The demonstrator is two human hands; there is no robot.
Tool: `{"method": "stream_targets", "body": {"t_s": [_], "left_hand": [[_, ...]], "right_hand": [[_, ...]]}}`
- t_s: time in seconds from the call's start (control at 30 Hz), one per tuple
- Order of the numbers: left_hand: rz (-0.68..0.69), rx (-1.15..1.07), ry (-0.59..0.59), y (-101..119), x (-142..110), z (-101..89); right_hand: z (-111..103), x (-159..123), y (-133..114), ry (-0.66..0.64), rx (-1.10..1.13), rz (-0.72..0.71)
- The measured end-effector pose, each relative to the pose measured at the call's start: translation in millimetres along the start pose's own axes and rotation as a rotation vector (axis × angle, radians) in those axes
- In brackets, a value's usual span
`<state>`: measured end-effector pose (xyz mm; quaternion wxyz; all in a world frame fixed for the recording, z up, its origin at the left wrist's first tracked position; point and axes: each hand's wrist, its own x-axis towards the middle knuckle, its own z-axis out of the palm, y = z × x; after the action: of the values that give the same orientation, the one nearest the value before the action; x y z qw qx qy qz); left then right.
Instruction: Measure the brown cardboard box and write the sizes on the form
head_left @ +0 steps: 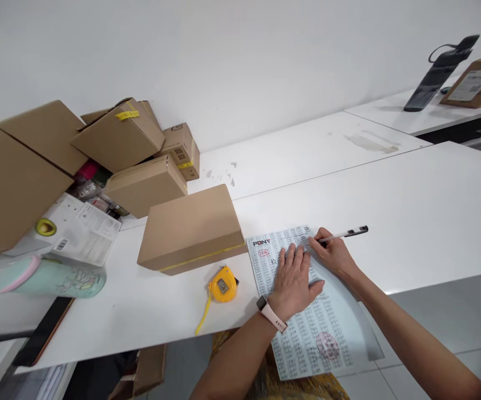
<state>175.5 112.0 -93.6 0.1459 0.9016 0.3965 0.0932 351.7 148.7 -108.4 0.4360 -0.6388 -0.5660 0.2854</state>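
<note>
A printed form [307, 328] with small text and red stamps lies at the front edge of the white table [390, 222] and hangs over it. My left hand [294, 282] presses flat on the sheet, fingers stretched out, a pink watch on the wrist. My right hand [332, 254] is closed on a pen [342, 235] with a black cap end, its tip on the upper part of the form. A yellow tape measure [222, 285] sits left of the sheet, its tape trailing toward the edge.
A flat cardboard box [190, 228] lies just left of the form. More cardboard boxes [119, 139] are piled at the back left with a white package [74, 228] and a mint bottle [53, 276]. Far right, a box [477, 80] and dark scanner [438, 72].
</note>
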Motion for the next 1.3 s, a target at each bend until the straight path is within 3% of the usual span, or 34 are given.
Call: {"method": "stream_targets", "body": {"t_s": [1.3], "left_hand": [[-0.003, 0.006, -0.021, 1, -1, -1.6]], "right_hand": [[0, 0, 3, 0.050, -0.025, 0.013]]}}
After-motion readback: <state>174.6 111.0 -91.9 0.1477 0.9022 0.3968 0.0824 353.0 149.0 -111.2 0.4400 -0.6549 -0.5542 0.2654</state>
